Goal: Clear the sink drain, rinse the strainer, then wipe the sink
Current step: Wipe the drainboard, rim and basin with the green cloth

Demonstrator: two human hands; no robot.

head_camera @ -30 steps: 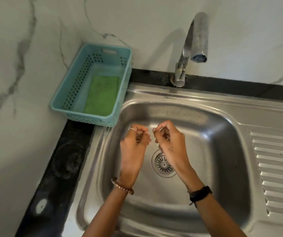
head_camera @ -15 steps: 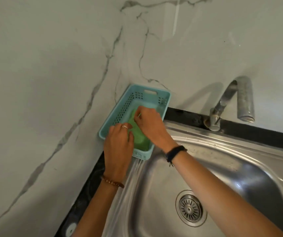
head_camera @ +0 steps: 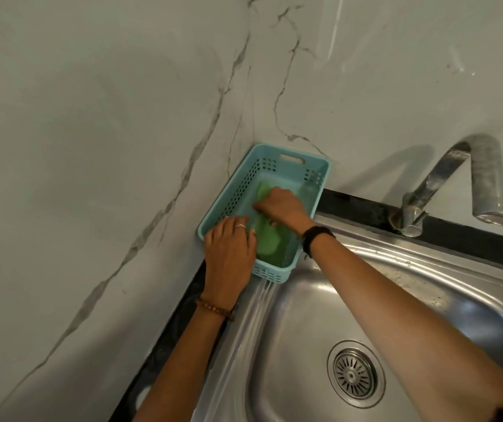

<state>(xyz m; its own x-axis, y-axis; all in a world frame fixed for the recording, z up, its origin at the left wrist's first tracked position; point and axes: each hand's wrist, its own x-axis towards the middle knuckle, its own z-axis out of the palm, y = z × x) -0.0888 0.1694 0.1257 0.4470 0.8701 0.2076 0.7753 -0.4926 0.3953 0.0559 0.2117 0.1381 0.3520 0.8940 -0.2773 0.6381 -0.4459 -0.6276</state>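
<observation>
A green scrub pad (head_camera: 267, 242) lies inside the light blue perforated basket (head_camera: 289, 166) in the wall corner, its far end bent upward. My right hand (head_camera: 280, 207) reaches into the basket and pinches the pad's raised end. My left hand (head_camera: 228, 251) rests on the basket's near left rim, fingers over the edge and touching the pad. The steel sink (head_camera: 305, 330) lies below right, with the round slotted strainer (head_camera: 355, 374) seated in the drain.
The chrome faucet (head_camera: 469, 181) arches over the sink's back edge at the right, with no water running. A black counter strip (head_camera: 365, 208) runs behind the sink and down its left side. Marble walls close in the left and the back.
Both hands left the space above the drain and went to the basket. Since half a second ago my right hand has lifted the pad's far end, and my left hand sits further over the rim.
</observation>
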